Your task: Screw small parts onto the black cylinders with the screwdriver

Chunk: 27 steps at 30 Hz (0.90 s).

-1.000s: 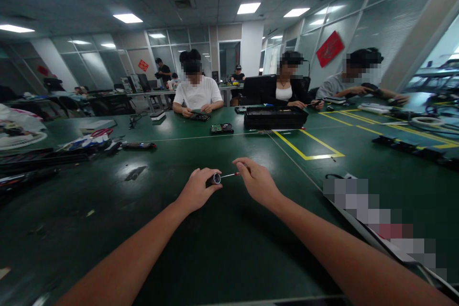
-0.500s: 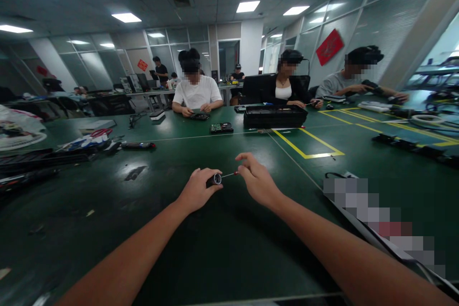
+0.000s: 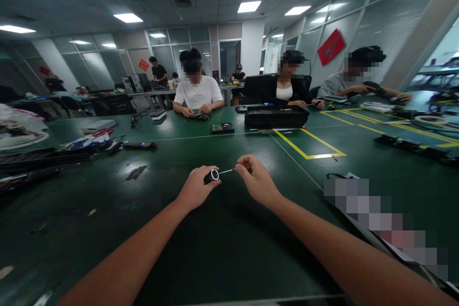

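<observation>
My left hand (image 3: 197, 186) is closed around a short black cylinder (image 3: 214, 175), whose round end has a bright silver rim and faces me. A thin metal shaft with a red end, which looks like a small screwdriver (image 3: 225, 171), reaches from beside the cylinder to my right hand. Thumb and fingers of my right hand (image 3: 256, 179) are pinched at that red end. Whether the shaft's far tip touches the cylinder, I cannot tell. Both hands are above the green tabletop (image 3: 215, 239).
Ahead lie a hard drive (image 3: 223, 128) and a black tray (image 3: 276, 117). Tools and cables (image 3: 89, 141) are piled at the left, beside a black rod-like tool (image 3: 139, 145). Yellow tape (image 3: 324, 156) marks the table. Across it sit co-workers, one in a white shirt (image 3: 199, 93).
The raised fingers of my right hand have curled in towards the thumb at the red end. The cylinder in my left hand has shifted slightly up and left.
</observation>
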Each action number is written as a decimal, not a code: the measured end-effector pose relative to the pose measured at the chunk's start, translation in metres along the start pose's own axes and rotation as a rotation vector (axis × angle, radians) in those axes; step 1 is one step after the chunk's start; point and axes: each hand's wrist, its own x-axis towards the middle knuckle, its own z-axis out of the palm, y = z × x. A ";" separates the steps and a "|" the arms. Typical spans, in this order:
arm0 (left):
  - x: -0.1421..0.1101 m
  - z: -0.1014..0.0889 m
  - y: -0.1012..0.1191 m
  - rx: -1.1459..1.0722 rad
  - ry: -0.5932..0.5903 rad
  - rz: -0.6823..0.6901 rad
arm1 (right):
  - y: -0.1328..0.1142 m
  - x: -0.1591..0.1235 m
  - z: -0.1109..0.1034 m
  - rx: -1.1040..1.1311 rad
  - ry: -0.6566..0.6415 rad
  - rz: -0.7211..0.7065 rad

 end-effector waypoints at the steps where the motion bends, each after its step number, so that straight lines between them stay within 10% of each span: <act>1: 0.000 -0.001 0.001 0.007 -0.003 0.015 | 0.001 0.002 0.001 0.070 0.018 0.024; 8: 0.005 -0.003 0.007 0.071 -0.068 0.082 | 0.028 0.018 -0.001 0.625 0.232 0.471; 27: 0.001 0.001 0.006 0.005 -0.089 0.047 | 0.018 0.010 0.001 0.263 0.078 0.197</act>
